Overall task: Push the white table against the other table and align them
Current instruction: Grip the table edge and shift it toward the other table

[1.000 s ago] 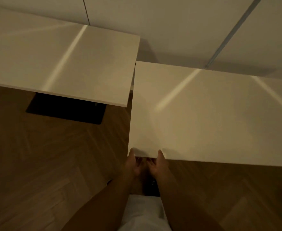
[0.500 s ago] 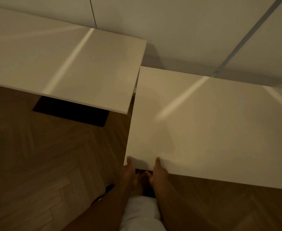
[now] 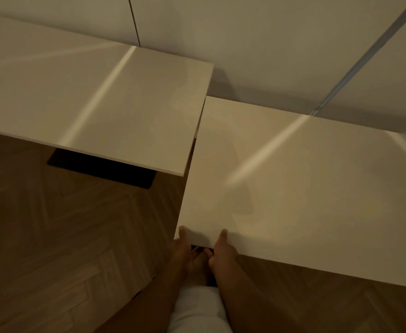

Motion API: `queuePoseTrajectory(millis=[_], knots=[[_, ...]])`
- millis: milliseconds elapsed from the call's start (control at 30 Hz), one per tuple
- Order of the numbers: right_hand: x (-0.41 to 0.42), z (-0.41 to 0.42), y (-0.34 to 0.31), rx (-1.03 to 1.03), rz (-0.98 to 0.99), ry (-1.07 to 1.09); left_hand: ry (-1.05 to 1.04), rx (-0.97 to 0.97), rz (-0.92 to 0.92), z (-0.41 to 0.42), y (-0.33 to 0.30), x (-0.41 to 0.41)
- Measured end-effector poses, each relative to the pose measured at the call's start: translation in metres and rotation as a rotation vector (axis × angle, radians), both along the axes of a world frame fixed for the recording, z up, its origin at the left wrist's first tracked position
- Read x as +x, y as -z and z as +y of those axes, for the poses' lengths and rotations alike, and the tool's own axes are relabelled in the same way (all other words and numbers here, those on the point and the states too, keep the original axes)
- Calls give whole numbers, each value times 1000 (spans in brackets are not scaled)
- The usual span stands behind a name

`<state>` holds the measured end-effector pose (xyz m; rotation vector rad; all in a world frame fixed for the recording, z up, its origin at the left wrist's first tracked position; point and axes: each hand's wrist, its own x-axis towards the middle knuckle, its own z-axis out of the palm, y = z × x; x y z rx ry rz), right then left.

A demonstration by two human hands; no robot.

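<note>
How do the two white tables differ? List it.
1. The right table is gripped at its near corner by the left hand and right hand; the left table is untouched.
2. The right table's near edge sits closer to the person, out of line with the left table's.
Both tops are white, glossy and bare.

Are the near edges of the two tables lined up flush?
No: the white table sits nearer the person than the other table.

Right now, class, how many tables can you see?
2. One table stands at upper left, over a dark base. The other is at right, its near edge gripped by the left hand and right hand. More may lie outside the view.
</note>
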<state>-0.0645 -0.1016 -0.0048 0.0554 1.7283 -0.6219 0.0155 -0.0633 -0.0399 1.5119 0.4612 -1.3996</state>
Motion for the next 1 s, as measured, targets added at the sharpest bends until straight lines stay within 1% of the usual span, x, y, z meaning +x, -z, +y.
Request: queuePoseTrajectory(millis=[200,600,733,867,933,967,1000], knots=[[11,-12,5,22,32,-16,15,17,-27,-14,10,12],[29,-40,12,27,40,19,49,-43,-45,-42,18,36],[35,-46,13,14,58,4,57,-86,-20,-46,19,43],[35,-46,10,10,9,16,77,-114,13,-44,13,45],[31,-46,8,26,-42,-27,114,-121,29,-40,13,50],[28,-45,5,14,-64,-67,145,-120,0,-37,11,54],[26,-45,6,13,-69,-119,208,-118,-73,-33,12,59]])
